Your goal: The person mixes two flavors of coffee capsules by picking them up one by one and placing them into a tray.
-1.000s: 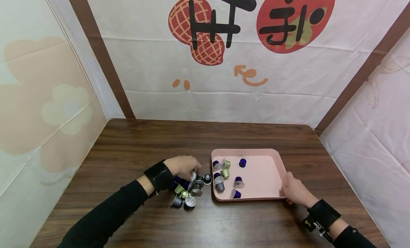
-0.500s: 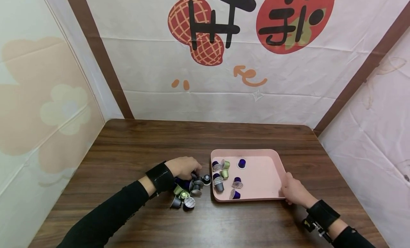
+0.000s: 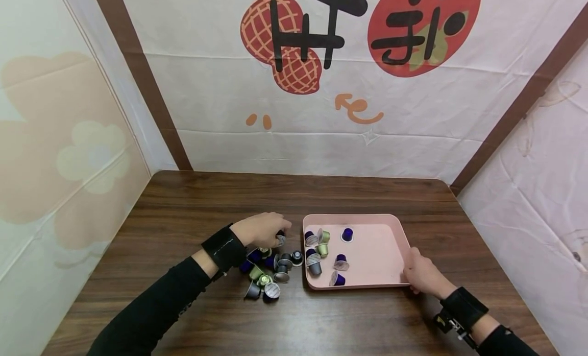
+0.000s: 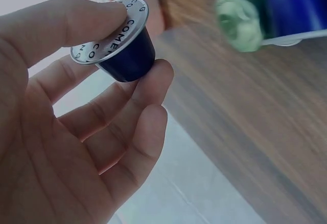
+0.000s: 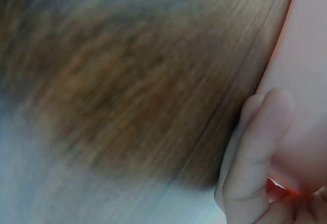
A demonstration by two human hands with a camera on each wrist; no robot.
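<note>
In the left wrist view, my left hand (image 4: 87,111) pinches a dark blue coffee capsule (image 4: 130,58), its thumb on the printed foil lid and fingers under the cup. From the head view, this hand (image 3: 263,229) is just above the far side of a loose pile of coffee capsules, blue, green, grey and black; a black one with a silver lid (image 3: 272,290) lies at the near edge. The pink tray (image 3: 378,254) is right of the pile. Its near right rim is gripped by my right hand (image 3: 424,273), fingers curled over the edge in the right wrist view.
Inside the tray, several capsules lie mostly toward the left, among them a green one (image 3: 322,250) and a blue one (image 3: 347,235). A black capsule (image 3: 297,258) sits close to the tray's left wall. The wooden table (image 3: 229,197) reaches back to a printed cloth (image 3: 211,90).
The left hand has risen from the pile, moving slightly away from the body, with the blue capsule between its fingers. A green capsule it covered now shows. Right hand and tray stay put.
</note>
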